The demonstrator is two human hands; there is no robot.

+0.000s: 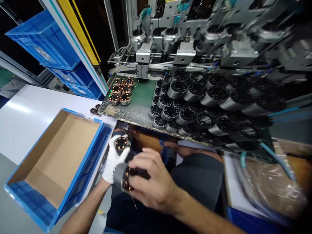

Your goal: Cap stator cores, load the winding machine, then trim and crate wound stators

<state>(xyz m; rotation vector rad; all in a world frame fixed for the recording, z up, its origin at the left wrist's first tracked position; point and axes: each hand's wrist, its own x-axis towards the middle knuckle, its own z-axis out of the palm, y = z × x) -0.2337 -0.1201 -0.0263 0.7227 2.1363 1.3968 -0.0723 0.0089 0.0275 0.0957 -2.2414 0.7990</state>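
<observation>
My left hand (112,159), in a white glove, is wrapped round a motor stator (121,143) whose copper windings face up. In my bare right hand (153,182) is a second stator (119,175), tilted on its side, with a thin wire end hanging below it. My right fingers reach over its open end and partly hide the windings. The two stators are close to each other above my lap. Further off, several copper-wound stators (125,98) stand in a small group on the green bench top (143,94).
Stacked dark stator cores (187,115) fill the bench's right side, below the winding machine (143,57). A blue crate (56,162) lined with cardboard stands at left on a white table (29,110). Small dark parts (94,110) lie near the bench corner. Blue crates (53,42) are stacked behind.
</observation>
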